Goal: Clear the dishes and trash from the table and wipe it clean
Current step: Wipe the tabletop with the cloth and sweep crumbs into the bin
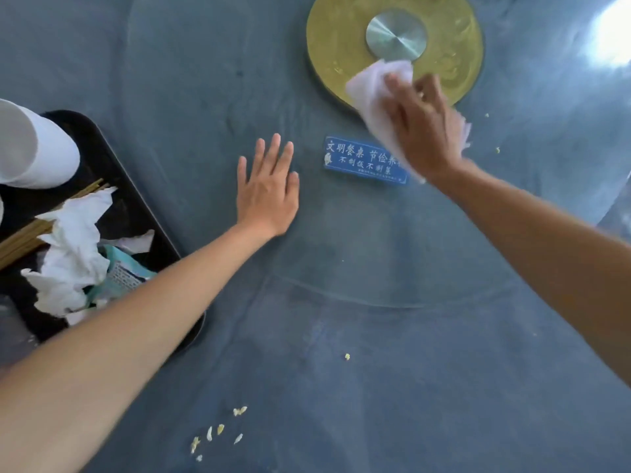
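The dishes and trash are already on the black tray (pixel 136 186) at the left. The right hand (pixel 421 131), fingers clamped on a white cloth (pixel 372 85), wipes the glass turntable (pixel 375 250). The left hand (pixel 268 192) lies flat, fingers apart. Crumbs (pixel 218 430) remain on the counter (pixel 409 387) to be wiped.

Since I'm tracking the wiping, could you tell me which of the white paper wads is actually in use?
The wad gripped by the right hand at the gold disc's edge; the others lie crumpled in the black tray.
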`<state>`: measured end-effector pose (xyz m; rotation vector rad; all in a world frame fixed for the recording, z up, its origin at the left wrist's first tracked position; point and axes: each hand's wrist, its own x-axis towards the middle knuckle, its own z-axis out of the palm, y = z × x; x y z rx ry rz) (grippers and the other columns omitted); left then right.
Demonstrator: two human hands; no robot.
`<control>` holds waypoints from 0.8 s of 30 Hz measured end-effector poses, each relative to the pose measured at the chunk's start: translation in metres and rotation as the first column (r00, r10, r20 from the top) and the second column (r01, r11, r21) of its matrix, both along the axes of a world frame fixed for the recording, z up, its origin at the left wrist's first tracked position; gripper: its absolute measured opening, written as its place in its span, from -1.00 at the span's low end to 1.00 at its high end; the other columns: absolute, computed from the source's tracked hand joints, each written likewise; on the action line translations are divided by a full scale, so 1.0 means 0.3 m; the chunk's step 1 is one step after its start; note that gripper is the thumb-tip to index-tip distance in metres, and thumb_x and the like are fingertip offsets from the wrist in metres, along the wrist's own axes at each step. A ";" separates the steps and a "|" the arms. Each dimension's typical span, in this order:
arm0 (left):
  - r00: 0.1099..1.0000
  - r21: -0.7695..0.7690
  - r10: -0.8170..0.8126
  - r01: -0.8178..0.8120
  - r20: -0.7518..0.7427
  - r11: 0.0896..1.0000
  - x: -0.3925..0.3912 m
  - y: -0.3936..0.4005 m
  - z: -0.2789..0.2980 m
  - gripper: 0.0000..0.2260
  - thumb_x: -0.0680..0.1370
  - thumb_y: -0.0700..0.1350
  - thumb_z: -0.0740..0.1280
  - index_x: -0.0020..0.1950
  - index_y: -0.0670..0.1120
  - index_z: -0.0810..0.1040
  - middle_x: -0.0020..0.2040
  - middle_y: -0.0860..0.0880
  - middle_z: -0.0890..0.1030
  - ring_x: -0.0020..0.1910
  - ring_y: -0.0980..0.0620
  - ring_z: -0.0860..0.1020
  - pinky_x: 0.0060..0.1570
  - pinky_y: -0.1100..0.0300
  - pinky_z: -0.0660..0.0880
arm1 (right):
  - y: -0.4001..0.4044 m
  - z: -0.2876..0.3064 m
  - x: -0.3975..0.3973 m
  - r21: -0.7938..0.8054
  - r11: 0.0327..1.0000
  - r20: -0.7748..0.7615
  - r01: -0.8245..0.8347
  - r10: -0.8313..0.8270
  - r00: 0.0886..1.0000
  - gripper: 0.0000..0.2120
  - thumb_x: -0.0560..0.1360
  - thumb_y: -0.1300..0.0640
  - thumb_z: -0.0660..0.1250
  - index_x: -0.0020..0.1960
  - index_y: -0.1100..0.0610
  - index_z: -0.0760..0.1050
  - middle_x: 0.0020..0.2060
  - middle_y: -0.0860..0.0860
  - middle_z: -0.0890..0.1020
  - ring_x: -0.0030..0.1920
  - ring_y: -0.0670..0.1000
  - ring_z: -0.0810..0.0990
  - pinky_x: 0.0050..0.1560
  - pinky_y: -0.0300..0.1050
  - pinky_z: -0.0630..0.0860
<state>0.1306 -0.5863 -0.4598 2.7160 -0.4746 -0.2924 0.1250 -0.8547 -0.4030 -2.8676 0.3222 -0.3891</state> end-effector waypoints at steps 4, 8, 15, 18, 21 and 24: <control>0.994 0.088 0.018 -0.027 0.105 0.996 0.019 0.021 -0.043 -0.49 0.72 0.04 -0.03 0.68 0.01 0.03 0.68 0.05 0.03 0.66 -0.01 -0.06 0.60 -0.09 -0.11 | -0.117 -0.075 0.191 -0.093 0.996 -0.086 0.009 -0.017 0.996 -0.61 0.71 0.01 0.12 0.51 0.02 0.40 0.30 0.22 0.48 0.15 0.29 0.58 0.05 0.09 0.47; 0.989 0.053 -0.034 0.027 0.143 0.998 0.105 0.082 -0.063 -0.50 0.70 0.01 -0.05 0.67 0.04 0.09 0.68 0.07 0.08 0.66 0.02 -0.01 0.61 -0.08 -0.07 | -0.021 -0.127 0.199 -0.061 0.998 -0.160 -0.002 -0.008 0.987 -0.61 0.72 -0.05 0.12 0.47 0.03 0.45 0.31 0.21 0.48 0.16 0.30 0.57 0.04 0.10 0.43; 0.981 0.024 -0.122 0.120 0.148 0.992 0.265 0.180 -0.077 -0.53 0.71 -0.03 0.01 0.65 0.05 0.18 0.66 0.05 0.16 0.65 -0.02 0.06 0.58 -0.09 -0.06 | 0.460 -0.188 -0.335 0.053 0.734 -0.128 -0.677 0.677 0.725 -0.55 0.47 0.25 0.34 0.34 0.11 0.63 -0.04 0.10 0.67 -0.25 0.15 0.54 -0.34 0.01 0.47; 0.980 0.055 -0.138 0.131 0.142 0.990 0.306 0.186 -0.057 -0.54 0.72 -0.11 0.05 0.65 -0.04 0.19 0.66 -0.02 0.16 0.66 -0.09 0.04 0.59 -0.18 -0.06 | 0.564 -0.181 -0.502 -0.041 0.599 -0.290 -0.800 0.759 0.583 -0.49 0.32 0.16 0.53 0.27 -0.07 0.67 0.03 -0.10 0.69 -0.28 0.00 0.50 -0.33 -0.12 0.41; 0.984 -0.023 -0.119 0.123 0.131 0.992 0.275 0.098 -0.001 -0.54 0.67 -0.23 0.12 0.60 -0.18 0.27 0.65 -0.11 0.19 0.65 -0.16 0.05 0.59 -0.21 -0.02 | 0.499 -0.110 -0.405 0.088 0.698 -0.031 -0.711 0.715 0.698 -0.54 0.36 0.26 0.57 0.24 0.06 0.71 -0.15 0.06 0.64 -0.31 0.08 0.52 -0.36 -0.06 0.41; 0.988 -0.289 -0.147 0.155 0.049 0.945 0.163 0.011 0.028 -0.55 0.64 -0.28 0.20 0.55 -0.21 0.35 0.58 -0.13 0.34 0.61 -0.17 0.21 0.56 -0.11 0.17 | 0.304 0.009 -0.179 0.140 0.801 0.215 -0.583 0.550 0.807 -0.69 0.54 0.24 0.46 0.27 0.13 0.69 -0.17 0.18 0.61 -0.29 0.16 0.58 -0.35 -0.07 0.41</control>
